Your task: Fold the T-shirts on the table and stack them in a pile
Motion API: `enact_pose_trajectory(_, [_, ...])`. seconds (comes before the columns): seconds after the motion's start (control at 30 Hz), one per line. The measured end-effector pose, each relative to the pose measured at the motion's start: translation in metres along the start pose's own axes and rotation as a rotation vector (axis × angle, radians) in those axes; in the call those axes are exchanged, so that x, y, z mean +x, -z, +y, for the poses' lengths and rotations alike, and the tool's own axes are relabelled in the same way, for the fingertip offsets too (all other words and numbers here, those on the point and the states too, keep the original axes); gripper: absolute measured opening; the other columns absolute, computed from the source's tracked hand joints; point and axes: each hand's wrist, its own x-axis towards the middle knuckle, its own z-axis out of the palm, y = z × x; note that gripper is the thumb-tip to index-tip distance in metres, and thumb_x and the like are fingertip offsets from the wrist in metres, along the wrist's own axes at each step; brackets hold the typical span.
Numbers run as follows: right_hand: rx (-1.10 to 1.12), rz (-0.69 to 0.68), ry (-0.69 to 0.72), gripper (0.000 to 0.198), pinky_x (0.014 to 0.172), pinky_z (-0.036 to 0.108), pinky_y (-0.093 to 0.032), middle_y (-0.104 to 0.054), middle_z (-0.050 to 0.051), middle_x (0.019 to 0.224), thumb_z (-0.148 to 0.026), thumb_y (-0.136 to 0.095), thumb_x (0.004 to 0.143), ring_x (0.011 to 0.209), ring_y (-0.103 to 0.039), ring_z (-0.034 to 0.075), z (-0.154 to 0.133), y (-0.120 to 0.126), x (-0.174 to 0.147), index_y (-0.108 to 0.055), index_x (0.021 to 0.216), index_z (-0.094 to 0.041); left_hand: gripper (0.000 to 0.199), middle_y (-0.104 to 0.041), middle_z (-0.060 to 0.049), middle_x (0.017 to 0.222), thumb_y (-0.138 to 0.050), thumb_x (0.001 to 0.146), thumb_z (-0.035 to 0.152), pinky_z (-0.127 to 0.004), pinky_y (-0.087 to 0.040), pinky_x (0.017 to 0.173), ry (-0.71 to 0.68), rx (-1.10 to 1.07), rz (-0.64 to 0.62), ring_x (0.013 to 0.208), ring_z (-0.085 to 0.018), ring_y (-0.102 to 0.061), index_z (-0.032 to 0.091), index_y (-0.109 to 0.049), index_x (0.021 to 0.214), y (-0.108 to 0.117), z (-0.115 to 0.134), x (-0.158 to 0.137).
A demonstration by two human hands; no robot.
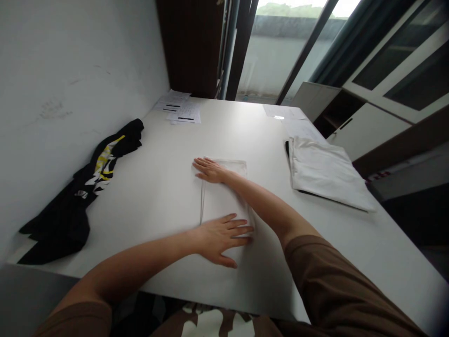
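Observation:
A folded white cloth (222,201) lies flat on the white table (164,187), between and beneath my hands. My left hand (222,238) rests palm down across its near end, with the fingers spread toward the right. Reaching farther forward, my right hand (210,169) presses flat on the far left corner, fingers pointing left. Neither hand grips anything. Parts of the cloth are hidden under both hands and my right forearm.
A crumpled black garment (80,192) with yellow and white print lies along the left wall. On the right sits a stack of folded white fabric (326,173) with a dark layer beneath. Papers (182,110) lie at the far left, more papers (291,117) at the far right.

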Motion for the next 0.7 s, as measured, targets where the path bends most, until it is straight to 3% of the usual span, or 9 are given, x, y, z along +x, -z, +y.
enact_pose_trajectory(0.13, [-0.026,0.006,-0.071,0.068,0.128,0.042,-0.014,-0.025,0.008,0.168,-0.057,-0.027,0.107,0.156,-0.023,0.025,0.023,0.007,0.016,-0.034,0.161,-0.017,0.079,-0.036,-0.014,0.164,-0.06,0.092,0.059,-0.053,-0.012,0.128,-0.006,-0.002,0.011,0.153,-0.035,-0.027,0.014,-0.045,0.155,0.001,0.0,0.001])
enact_pose_trajectory(0.3, [-0.124,0.093,-0.435,0.065,0.124,0.048,-0.024,-0.035,0.015,0.164,-0.052,-0.03,0.107,0.154,-0.027,0.029,0.044,0.022,0.02,-0.041,0.156,-0.012,0.079,-0.036,-0.014,0.164,-0.062,0.091,0.057,-0.053,-0.012,0.128,0.002,0.001,-0.028,0.152,-0.036,-0.029,0.013,-0.044,0.155,0.003,0.001,0.003])
enact_pose_trajectory(0.37, [-0.112,0.113,-0.506,0.064,0.124,0.048,-0.026,-0.036,0.016,0.164,-0.05,-0.032,0.107,0.154,-0.028,0.03,0.051,0.03,0.01,-0.041,0.156,-0.01,0.073,-0.04,-0.014,0.162,-0.06,0.093,0.055,-0.052,-0.015,0.128,-0.008,-0.004,-0.005,0.152,-0.034,-0.032,0.014,-0.048,0.152,0.002,0.001,0.002])
enact_pose_trajectory(0.5, [-0.037,0.185,-0.459,0.065,0.126,0.045,-0.024,-0.032,0.013,0.166,-0.051,-0.025,0.108,0.155,-0.024,0.026,0.053,0.045,-0.04,-0.038,0.159,-0.011,0.046,-0.06,-0.01,0.146,-0.053,0.101,0.045,-0.047,-0.026,0.125,0.025,-0.029,0.152,0.138,-0.026,-0.052,0.02,-0.06,0.139,0.002,-0.002,-0.004])
enact_pose_trajectory(0.6, [-0.002,0.238,-0.426,0.066,0.126,0.046,-0.024,-0.034,0.011,0.165,-0.053,-0.025,0.107,0.155,-0.025,0.025,0.041,0.046,-0.091,-0.039,0.159,-0.015,0.034,-0.07,-0.007,0.131,-0.048,0.104,0.036,-0.042,-0.036,0.12,0.227,-0.045,0.314,0.122,-0.021,-0.062,0.021,-0.066,0.129,0.01,-0.018,-0.006])
enact_pose_trajectory(0.7, [0.042,0.224,-0.416,0.062,0.126,0.045,-0.027,-0.037,0.009,0.163,-0.05,-0.029,0.107,0.154,-0.029,0.025,0.025,0.036,-0.131,-0.04,0.159,-0.017,0.034,-0.067,-0.009,0.135,-0.048,0.103,0.033,-0.04,-0.042,0.115,0.459,-0.009,0.397,0.126,-0.022,-0.059,0.02,-0.066,0.128,0.018,-0.051,0.004])
